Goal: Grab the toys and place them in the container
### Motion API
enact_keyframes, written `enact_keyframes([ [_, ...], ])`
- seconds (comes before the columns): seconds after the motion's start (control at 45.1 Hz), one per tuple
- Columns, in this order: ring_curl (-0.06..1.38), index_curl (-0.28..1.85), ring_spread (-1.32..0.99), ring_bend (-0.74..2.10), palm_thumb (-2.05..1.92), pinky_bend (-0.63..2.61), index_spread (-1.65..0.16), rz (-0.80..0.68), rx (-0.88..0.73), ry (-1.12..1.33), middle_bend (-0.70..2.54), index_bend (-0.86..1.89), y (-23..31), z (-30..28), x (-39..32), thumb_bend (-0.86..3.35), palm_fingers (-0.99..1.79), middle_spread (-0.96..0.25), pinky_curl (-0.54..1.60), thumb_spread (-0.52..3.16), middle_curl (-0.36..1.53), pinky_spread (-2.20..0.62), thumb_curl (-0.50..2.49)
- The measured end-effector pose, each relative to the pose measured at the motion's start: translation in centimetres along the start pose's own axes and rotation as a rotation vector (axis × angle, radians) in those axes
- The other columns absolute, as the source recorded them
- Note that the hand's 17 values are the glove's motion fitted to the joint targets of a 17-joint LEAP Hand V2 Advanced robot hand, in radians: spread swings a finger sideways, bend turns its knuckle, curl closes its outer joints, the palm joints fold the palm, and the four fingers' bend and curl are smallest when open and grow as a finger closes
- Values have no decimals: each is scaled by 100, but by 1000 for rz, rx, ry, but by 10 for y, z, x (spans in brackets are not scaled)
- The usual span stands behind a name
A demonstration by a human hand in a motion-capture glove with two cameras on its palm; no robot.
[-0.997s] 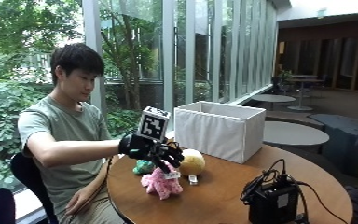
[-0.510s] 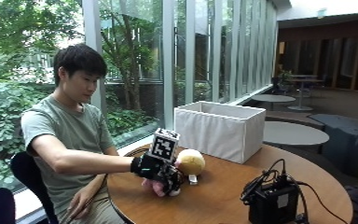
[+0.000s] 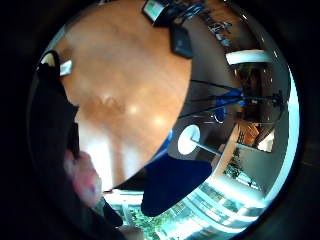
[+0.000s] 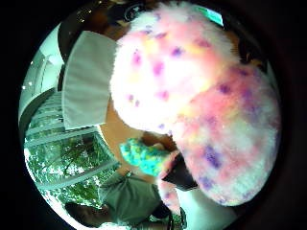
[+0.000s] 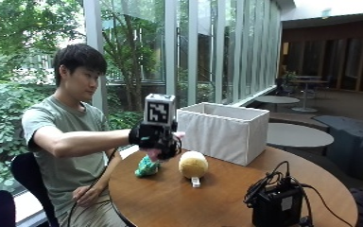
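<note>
I am holding my gloved right hand [image 5: 158,140] raised above the round wooden table [image 5: 219,194], its fingers curling around the pink spotted plush toy [image 4: 201,105]. The green plush toy [image 5: 147,166] and the yellow round plush [image 5: 193,164] are lying on the table beside the white fabric container [image 5: 225,130].

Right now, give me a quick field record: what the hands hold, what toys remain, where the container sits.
held: right hand grips the pink plush toy, lifted off the table
toys left: green toy and yellow toy, both on the table
container: white fabric bin, behind the yellow toy
other: black device with cables near the table's front edge
</note>
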State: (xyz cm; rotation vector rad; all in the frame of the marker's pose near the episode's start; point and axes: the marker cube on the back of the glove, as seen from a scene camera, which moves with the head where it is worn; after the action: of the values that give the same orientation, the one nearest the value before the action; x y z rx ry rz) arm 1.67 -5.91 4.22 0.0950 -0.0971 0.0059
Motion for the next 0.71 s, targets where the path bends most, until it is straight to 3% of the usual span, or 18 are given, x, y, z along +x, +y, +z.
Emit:
enact_keyframes([
  [0.022,52,13,-24,151,16,183,-14,3,14,-14,103,113,1,-13,0,58,69,-11,7,38,96,-25,81],
  [0.066,52,11,-25,150,19,179,-4,8,39,-49,104,119,3,-39,-1,56,68,17,10,39,102,-26,68],
  [0.133,45,13,-21,165,16,196,-6,-96,97,-1,121,140,13,-74,-19,54,57,-10,12,39,112,-26,65],
  [0.199,40,13,-23,169,8,197,-8,-268,173,66,111,154,24,-107,-43,61,53,2,15,41,132,-27,89],
  [0.244,35,11,-24,169,26,183,-9,-279,225,64,85,148,26,-127,-60,22,60,-5,17,44,153,-28,124],
  [0.266,39,13,-25,160,17,167,-7,-280,253,58,89,126,27,-137,-71,38,64,-30,22,46,152,-29,123],
  [0.288,44,15,-24,165,7,173,-9,-283,286,48,119,113,27,-147,-84,56,57,10,26,41,135,-29,116],
  [0.31,37,15,-25,152,1,150,-10,-287,322,34,84,87,27,-158,-99,69,77,13,23,19,153,-30,82],
  [0.354,31,11,-27,145,23,148,-11,-287,391,-2,106,98,25,-177,-129,43,77,0,29,17,106,-31,73],
  [0.399,32,25,-27,173,24,160,-12,-256,447,-31,132,123,21,-190,-153,32,56,-3,35,22,93,-39,99],
  [0.443,19,13,-29,174,20,114,-12,-220,491,-71,117,131,16,-200,-180,40,70,-5,48,26,104,-50,101],
  [0.554,25,11,-28,165,23,196,-15,-436,570,-84,192,127,11,-208,-252,33,56,0,34,17,32,-39,114],
  [0.576,26,12,-23,163,12,190,-5,-453,576,-69,171,123,8,-208,-264,52,59,-1,34,13,55,-37,108],
  [0.598,29,16,-22,168,37,196,-6,-440,576,-58,200,135,5,-208,-276,18,48,8,33,5,29,-36,94],
  [0.643,27,17,-24,171,36,192,-7,-360,568,-54,227,141,-4,-208,-300,15,44,-12,34,12,13,-34,99],
  [0.665,23,14,-24,174,40,186,-8,-322,561,-56,224,140,-9,-207,-312,4,48,2,34,6,4,-33,116],
  [0.687,22,-20,6,134,68,153,-9,-301,554,-55,179,100,-15,-206,-325,-45,94,-29,12,41,1,-61,153],
  [0.709,32,3,2,135,36,154,-18,-296,548,-48,214,97,-21,-205,-336,1,82,-22,18,14,-1,-58,148],
])
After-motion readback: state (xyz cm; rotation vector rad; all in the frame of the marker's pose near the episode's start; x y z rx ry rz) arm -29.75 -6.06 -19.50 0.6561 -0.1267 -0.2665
